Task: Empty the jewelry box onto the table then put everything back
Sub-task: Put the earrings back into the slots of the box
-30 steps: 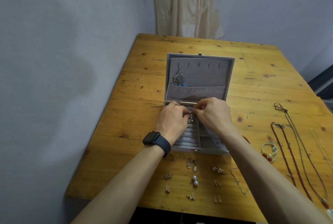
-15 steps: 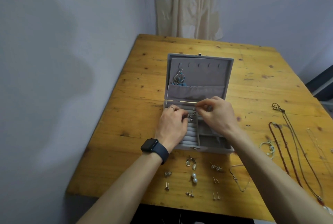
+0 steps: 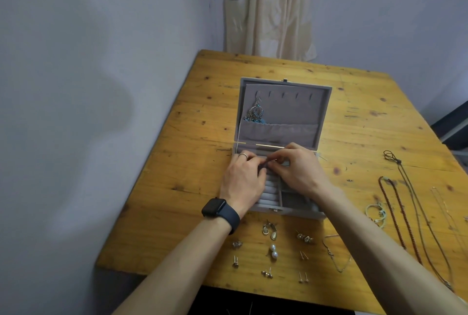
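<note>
**Grip pinched tight on a small silver piece [image 3: 272, 162] above the jewelry box [image 3: 291, 213]**

I watch from far off through the head camera. The left hand [image 3: 243, 178] and the right hand [image 3: 301, 170] meet over the back part of the box. The fingertips of both hands come together on the small silver piece and pinch it. It is too tiny for me to tell just what it is. The left hand has a ring [image 3: 243, 155] on one finger and a dark watch [image 3: 214, 208] on the wrist.

The jewelry box sits open in the middle of the wooden tabletop [image 3: 197, 162]. Its lid [image 3: 291, 109] stands up at the back. One big dangly earring [image 3: 256, 112] with blue beads hangs from a hook inside the lid. Soft white ring rolls [image 3: 269, 194] show in the left part of the box, between the hands and the front wall. A grey compartment [image 3: 293, 200] lies just right of them.

On the tabletop in front of the box lie rows of little earrings: a teardrop pair [image 3: 269, 231], a pearl pair [image 3: 273, 251] and some small studs [image 3: 303, 277]. A thin chain [image 3: 336, 257] lies to their right. Farther right lie a pale bracelet [image 3: 376, 211] and long necklaces [image 3: 406, 221], one with dark red beads. A cream curtain [image 3: 271, 5] hangs on the wall behind the tabletop.
</note>
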